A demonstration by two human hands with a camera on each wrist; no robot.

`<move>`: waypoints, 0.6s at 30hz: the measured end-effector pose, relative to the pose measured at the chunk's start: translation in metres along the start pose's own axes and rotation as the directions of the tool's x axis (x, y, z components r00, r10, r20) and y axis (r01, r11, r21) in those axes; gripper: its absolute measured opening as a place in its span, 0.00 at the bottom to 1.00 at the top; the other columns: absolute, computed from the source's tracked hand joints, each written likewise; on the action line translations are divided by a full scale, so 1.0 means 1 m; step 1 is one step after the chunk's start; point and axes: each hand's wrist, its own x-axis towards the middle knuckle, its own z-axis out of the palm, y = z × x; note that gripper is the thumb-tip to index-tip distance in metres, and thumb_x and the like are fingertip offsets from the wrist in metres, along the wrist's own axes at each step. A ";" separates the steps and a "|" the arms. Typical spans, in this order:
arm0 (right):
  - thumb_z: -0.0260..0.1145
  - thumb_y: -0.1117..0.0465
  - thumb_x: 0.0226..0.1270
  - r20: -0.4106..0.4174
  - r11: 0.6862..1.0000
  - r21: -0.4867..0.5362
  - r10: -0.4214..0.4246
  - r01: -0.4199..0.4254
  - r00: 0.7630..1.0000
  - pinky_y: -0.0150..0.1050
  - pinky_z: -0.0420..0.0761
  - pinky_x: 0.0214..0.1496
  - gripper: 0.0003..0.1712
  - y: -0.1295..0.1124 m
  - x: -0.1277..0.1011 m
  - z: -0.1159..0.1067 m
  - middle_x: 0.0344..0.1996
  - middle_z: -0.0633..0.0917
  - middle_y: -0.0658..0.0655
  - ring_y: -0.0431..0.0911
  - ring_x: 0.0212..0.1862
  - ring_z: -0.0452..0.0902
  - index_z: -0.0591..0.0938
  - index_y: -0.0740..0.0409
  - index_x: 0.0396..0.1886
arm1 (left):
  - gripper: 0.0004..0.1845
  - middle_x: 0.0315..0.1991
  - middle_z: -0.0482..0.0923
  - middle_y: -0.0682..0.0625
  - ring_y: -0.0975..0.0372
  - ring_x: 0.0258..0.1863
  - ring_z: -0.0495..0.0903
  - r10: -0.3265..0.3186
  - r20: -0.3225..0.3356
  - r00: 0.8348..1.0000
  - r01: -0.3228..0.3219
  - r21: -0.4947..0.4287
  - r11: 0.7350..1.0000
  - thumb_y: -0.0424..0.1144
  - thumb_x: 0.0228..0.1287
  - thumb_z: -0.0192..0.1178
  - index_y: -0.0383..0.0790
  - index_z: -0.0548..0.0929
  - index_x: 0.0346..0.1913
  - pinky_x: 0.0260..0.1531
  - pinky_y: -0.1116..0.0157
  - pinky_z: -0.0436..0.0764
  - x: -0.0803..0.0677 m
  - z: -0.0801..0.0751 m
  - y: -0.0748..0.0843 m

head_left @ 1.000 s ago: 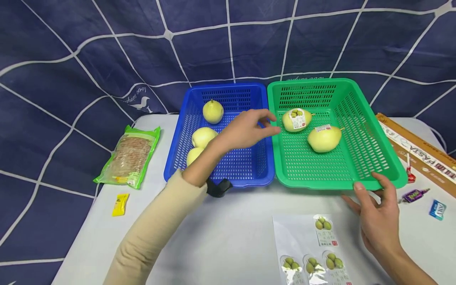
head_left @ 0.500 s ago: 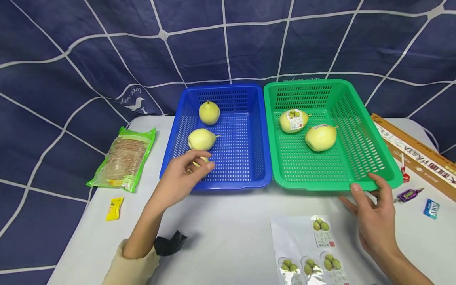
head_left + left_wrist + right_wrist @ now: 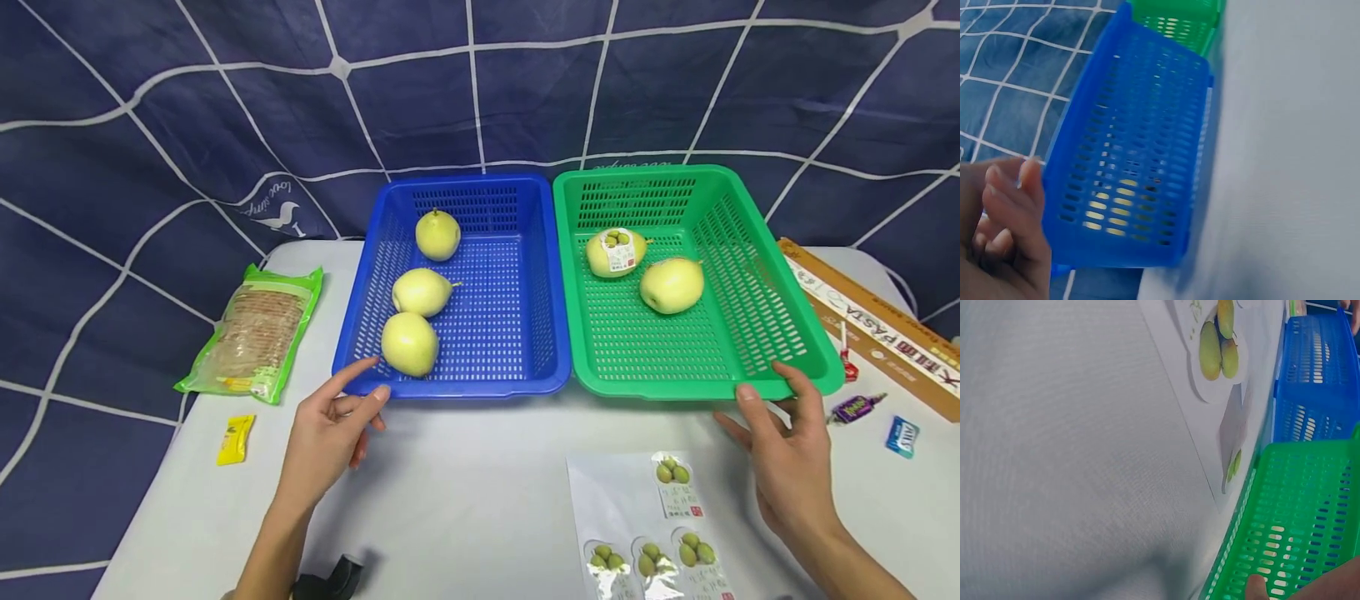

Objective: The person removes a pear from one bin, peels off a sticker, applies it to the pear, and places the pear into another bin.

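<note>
Three yellow pears (image 3: 409,343) lie in the blue basket (image 3: 465,387). The green basket (image 3: 675,389) beside it holds two more, and one (image 3: 615,252) carries a sticker. My left hand (image 3: 352,400) lies with relaxed fingers on the table at the blue basket's front left corner and holds nothing. The left wrist view shows that hand (image 3: 1004,231) next to the blue basket (image 3: 1129,181). My right hand (image 3: 780,417) touches the green basket's front rim with straight fingers; its thumb (image 3: 1254,587) lies against the green basket (image 3: 1291,512). A sticker sheet (image 3: 652,525) lies near the front edge.
A green cracker packet (image 3: 258,329) and a yellow candy (image 3: 235,439) lie left of the baskets. At the right are a cardboard box (image 3: 877,325), a purple candy (image 3: 858,408) and a blue candy (image 3: 900,436). A blue checked cloth hangs behind.
My left hand has drawn back from between the two baskets to the blue basket's front left corner. The unstickered pear in the green basket has rolled a little. My right hand stays put.
</note>
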 end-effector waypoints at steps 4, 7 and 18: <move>0.59 0.65 0.74 0.033 0.998 -0.067 0.019 -0.016 0.999 0.32 0.83 0.40 0.31 0.000 0.000 -0.002 0.53 0.63 0.53 0.37 0.47 0.77 0.61 0.48 0.72 | 0.21 0.33 0.83 0.42 0.58 0.13 0.78 -0.064 -0.116 0.991 0.059 -0.043 0.997 0.41 0.67 0.66 0.38 0.80 0.59 0.12 0.64 0.78 -0.001 0.006 -0.009; 0.58 0.61 0.76 0.073 0.984 -0.175 0.055 -0.041 0.996 0.31 0.83 0.38 0.32 -0.002 0.001 -0.009 0.53 0.62 0.50 0.37 0.48 0.73 0.58 0.45 0.74 | 0.19 0.49 0.75 0.43 0.57 0.27 0.85 -0.076 -0.164 0.984 0.058 -0.112 0.992 0.36 0.65 0.67 0.33 0.81 0.56 0.24 0.64 0.84 0.001 0.011 -0.013; 0.62 0.66 0.73 0.475 0.660 -0.656 -0.018 0.367 0.880 0.34 0.83 0.30 0.26 -0.045 -0.017 -0.006 0.34 0.81 0.56 0.41 0.34 0.81 0.72 0.55 0.68 | 0.16 0.48 0.81 0.45 0.60 0.35 0.84 -0.100 -0.210 0.973 0.072 -0.135 0.988 0.31 0.61 0.69 0.28 0.82 0.50 0.30 0.69 0.78 0.004 0.015 -0.013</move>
